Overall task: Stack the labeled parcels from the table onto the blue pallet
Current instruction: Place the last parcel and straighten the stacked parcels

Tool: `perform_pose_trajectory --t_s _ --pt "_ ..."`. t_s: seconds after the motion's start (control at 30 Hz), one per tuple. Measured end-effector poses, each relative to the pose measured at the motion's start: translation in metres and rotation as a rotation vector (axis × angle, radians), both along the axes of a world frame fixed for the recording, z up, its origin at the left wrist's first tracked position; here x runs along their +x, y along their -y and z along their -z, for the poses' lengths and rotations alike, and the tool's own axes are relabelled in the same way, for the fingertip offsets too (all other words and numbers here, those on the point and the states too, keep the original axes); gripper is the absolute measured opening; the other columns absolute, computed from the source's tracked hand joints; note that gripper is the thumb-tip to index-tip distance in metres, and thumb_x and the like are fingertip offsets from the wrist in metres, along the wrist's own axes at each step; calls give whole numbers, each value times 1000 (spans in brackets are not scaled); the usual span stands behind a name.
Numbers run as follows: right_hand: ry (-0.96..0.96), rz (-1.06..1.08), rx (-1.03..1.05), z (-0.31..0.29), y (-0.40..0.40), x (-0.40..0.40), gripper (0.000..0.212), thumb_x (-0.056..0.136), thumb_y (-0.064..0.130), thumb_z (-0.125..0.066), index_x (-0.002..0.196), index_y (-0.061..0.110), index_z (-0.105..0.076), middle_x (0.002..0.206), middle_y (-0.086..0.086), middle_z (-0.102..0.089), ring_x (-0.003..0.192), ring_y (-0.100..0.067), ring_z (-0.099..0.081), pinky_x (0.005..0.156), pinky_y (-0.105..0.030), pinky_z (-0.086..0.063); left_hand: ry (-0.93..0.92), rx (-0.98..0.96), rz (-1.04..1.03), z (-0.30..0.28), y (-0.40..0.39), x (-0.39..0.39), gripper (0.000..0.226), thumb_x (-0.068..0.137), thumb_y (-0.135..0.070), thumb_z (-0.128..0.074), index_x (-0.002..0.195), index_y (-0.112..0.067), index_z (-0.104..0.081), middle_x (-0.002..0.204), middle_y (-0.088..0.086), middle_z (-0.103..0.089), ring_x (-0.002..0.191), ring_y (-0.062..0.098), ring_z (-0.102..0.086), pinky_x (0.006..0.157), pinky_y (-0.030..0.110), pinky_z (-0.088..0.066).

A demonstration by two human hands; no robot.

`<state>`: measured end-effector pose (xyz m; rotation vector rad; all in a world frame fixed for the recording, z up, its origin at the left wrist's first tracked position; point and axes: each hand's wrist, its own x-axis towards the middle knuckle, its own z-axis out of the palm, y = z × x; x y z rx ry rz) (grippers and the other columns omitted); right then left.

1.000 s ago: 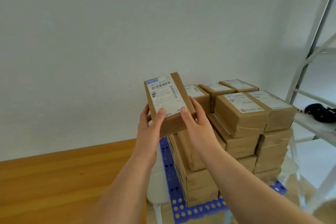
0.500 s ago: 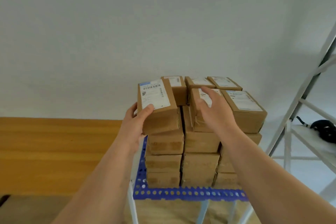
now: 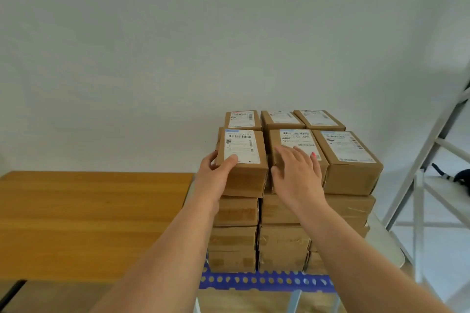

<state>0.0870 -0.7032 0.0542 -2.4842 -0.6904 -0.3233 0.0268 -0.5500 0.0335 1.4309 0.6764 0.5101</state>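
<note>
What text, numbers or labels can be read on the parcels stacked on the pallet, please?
None can be read with certainty.
Front-left parcel: white label, barcode, print too blurred.
Front-middle parcel: large digits too blurred, partly covered by the right hand.
Front-right parcel and three rear parcels: print too small.

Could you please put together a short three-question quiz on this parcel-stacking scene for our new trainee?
1. True or false: the left hand grips the front-left top parcel.
2. How many labeled parcels make up the top layer of the stack? A) four B) six C) nine
3. Fill in: the right hand rests with straight fingers on the front ______ parcel.

Key:
1. True; its thumb lies on the label and its fingers wrap the left side.
2. B; two rows of three.
3. Middle; it sits between the gripped parcel and the front-right parcel, above the blue pallet.
</note>
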Motion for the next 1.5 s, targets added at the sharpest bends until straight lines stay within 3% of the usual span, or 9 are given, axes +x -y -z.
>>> perform_pose_trajectory --t_s 0.13,0.37,0.5,0.63,0.93,1.1,1.2,1.27,1.5 --pt "10 -4 31 1 -1 -1 52 100 30 -45 150 30 -30 155 10 -32 148 -11 -15 121 -36 7 9 -16 -3 -1 1 5 61 87 -44 -67 140 -34 -39 124 -8 -53 112 14 -46 94 37 -41" --pt "15 -16 47 5 0 0 51 100 30 -45 149 29 -32 154 11 -34 148 -11 -15 120 -35 9 -2 -58 -21 1 -6 9 67 80 -56 -69 138 -38 -41 129 -7 -56 120 21 -49 104 54 -40" --pt "15 -18 36 4 -1 -1 52 100 29 -46 150 29 -31 155 11 -32 148 -11 -13 120 -35 8 -14 -61 10 4 -1 11 66 84 -53 -66 141 -34 -38 133 -4 -53 122 20 -47 105 47 -38" --pt "20 -21 18 3 0 0 53 100 29 -46 150 29 -29 156 11 -30 149 -11 -12 121 -36 8 -15 -18 17 2 6 15 62 90 -50 -60 144 -29 -36 133 -5 -50 114 15 -42 93 36 -36" --pt "26 -43 26 3 3 2 53 100 29 -46 150 30 -30 156 11 -31 149 -11 -13 119 -35 8 -20 19 -113 -2 17 16 64 95 -41 -57 149 -24 -27 144 3 -45 124 19 -44 100 39 -39" --pt "46 -44 155 -3 15 5 47 101 26 -46 147 30 -38 153 12 -36 146 -8 -20 123 -35 -2 38 427 -266 -21 21 19 63 94 -37 -59 148 -26 -28 150 2 -34 135 22 -40 105 42 -43" --pt "61 12 245 -8 33 12 45 101 28 -47 145 30 -42 151 13 -40 144 -7 -25 122 -34 -8 119 624 -155 -39 39 30 55 94 -35 -57 144 -32 -35 146 -6 -37 131 15 -43 104 43 -45" --pt "66 34 277 -9 49 18 44 100 28 -47 144 29 -43 149 11 -42 143 -8 -29 122 -36 -12 65 743 -85 -42 54 37 52 94 -38 -55 142 -34 -38 147 -9 -39 134 13 -39 109 46 -38" --pt "-22 101 406 -11 111 54 44 99 31 -49 143 29 -45 149 9 -43 140 -12 -33 117 -40 -29 -100 835 -209 -31 91 49 53 94 -37 -55 144 -29 -38 149 -5 -40 140 17 -32 116 50 -24"
